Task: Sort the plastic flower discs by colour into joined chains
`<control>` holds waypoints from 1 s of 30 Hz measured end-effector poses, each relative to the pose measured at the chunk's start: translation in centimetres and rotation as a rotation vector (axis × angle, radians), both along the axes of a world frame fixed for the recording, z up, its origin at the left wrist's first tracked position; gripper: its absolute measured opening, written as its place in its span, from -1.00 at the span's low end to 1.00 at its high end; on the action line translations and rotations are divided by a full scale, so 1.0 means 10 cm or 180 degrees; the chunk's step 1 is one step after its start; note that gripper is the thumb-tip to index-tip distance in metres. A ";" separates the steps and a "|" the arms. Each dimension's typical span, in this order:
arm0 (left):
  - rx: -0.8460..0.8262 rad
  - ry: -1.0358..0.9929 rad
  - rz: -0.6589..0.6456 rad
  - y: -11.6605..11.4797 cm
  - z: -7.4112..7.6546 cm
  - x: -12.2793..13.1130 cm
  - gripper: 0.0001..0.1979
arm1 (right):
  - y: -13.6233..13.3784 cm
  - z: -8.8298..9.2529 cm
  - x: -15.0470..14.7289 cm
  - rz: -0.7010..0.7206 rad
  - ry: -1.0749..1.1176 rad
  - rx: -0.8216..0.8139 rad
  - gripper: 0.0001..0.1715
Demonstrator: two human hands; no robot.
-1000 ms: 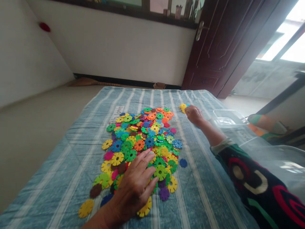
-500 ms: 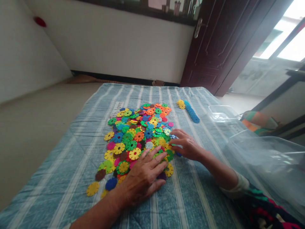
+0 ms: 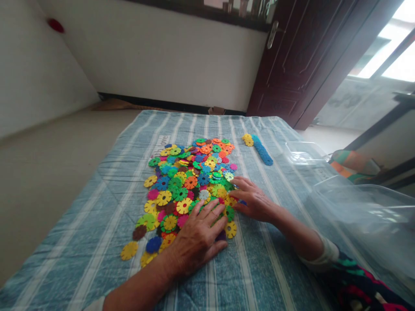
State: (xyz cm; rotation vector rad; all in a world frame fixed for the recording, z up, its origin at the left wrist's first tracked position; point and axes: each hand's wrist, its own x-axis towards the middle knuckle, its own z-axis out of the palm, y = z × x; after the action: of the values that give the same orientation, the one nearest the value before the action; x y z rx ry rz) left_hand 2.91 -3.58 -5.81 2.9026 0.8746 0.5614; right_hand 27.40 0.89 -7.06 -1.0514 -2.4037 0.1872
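As seen from above, spreads over the middle of a blue-grey striped tablecloth (image 3: 87,233) as a loose, overlapping heap: flower-shaped plastic discs (image 3: 191,187) in yellow, green, orange, blue, pink and brown. Strays at the near left into one yellow disc (image 3: 129,250), just beside the rest. On the near right part, left hand (image 3: 201,235) laid palm down, fingers outstretched, slightly parted and released; cannot see beneath the palm. At the right edge, right hand (image 3: 254,201) with fingers slightly bent, fingertips among the outer discs; cannot tell whether pinching one. Farther off to the right, apart from the heap, an overlapping row of blue discs (image 3: 263,151), meeting a small cluster of yellow discs (image 3: 248,139) at the far end. Beyond, to the right, a small clear plastic box (image 3: 306,154), with a larger clear plastic box (image 3: 366,209) nearer. Behind the tablecloth, a white wall (image 3: 168,60) and a dark red panelled door (image 3: 301,56) with a silver handle (image 3: 272,34).
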 end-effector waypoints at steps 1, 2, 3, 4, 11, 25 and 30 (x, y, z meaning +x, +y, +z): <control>0.0012 0.0013 0.0016 0.00 0.00 0.00 -0.60 | -0.01 -0.01 0.00 0.0007 0.0011 -0.0019 -0.68; 0.0029 0.0017 0.0056 0.00 0.01 -0.01 -0.61 | -0.01 -0.01 -0.01 0.0016 0.0017 -0.0036 -0.67; 0.0047 0.0017 0.0106 0.00 0.01 -0.01 -0.62 | -0.02 -0.02 -0.02 0.0023 0.0019 -0.0044 -0.66; 0.0066 0.0017 0.0165 0.00 0.01 -0.01 -0.63 | -0.03 -0.02 -0.03 0.0024 0.0018 -0.0040 -0.65; 0.0210 -0.0074 0.0405 0.01 0.01 0.01 -0.69 | -0.07 -0.01 -0.10 0.0025 -0.0145 0.0045 -0.68; 0.0645 -0.0466 0.0601 0.07 -0.16 0.02 -0.73 | -0.02 0.11 -0.11 0.0015 0.1108 -0.0671 -0.95; 0.0687 -0.0540 0.0607 0.08 -0.19 0.01 -0.74 | 0.30 0.28 0.15 -0.0369 0.1711 -0.0764 -0.93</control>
State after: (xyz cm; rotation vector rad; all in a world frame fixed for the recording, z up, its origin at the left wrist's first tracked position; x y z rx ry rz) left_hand 3.01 -2.77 -7.75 2.9153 1.1378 0.9585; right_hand 28.91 3.92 -4.29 -1.0751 -1.8616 0.6433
